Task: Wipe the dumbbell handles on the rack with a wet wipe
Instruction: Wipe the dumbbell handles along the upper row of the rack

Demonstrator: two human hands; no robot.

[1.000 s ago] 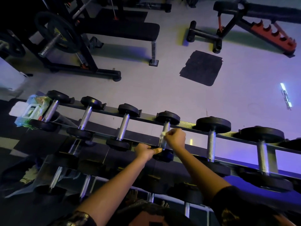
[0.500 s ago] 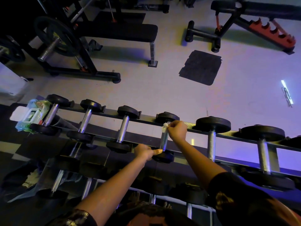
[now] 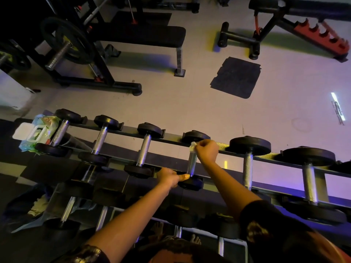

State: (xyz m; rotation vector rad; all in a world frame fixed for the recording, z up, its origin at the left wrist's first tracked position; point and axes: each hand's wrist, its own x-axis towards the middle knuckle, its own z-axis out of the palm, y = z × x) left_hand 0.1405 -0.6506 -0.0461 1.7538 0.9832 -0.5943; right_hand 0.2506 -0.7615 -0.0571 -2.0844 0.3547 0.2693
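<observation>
Far left, top tier of rack (image 3: 171, 140): green wipes pack (image 3: 42, 130), white lid (image 3: 20, 130) flipped open; contents too dim to read. It lies against the first dumbbell.

Fourth dumbbell (image 3: 191, 184) from left lies across the rails. Left hand (image 3: 168, 176) grips at its near head, thumb laid along the top. Handle (image 3: 191, 165) is bare steel below the wipe.

Right hand (image 3: 207, 150) has its fingers curled, pinching the white wipe (image 3: 192, 146) against the far end of the handle, just under the far head.

Lower tiers hold more dumbbells.

Beyond the rack is a pale floor (image 3: 190, 107) with a dark mat (image 3: 236, 76) and a flat bench (image 3: 144, 36) at back left. Violet light falls at right.
</observation>
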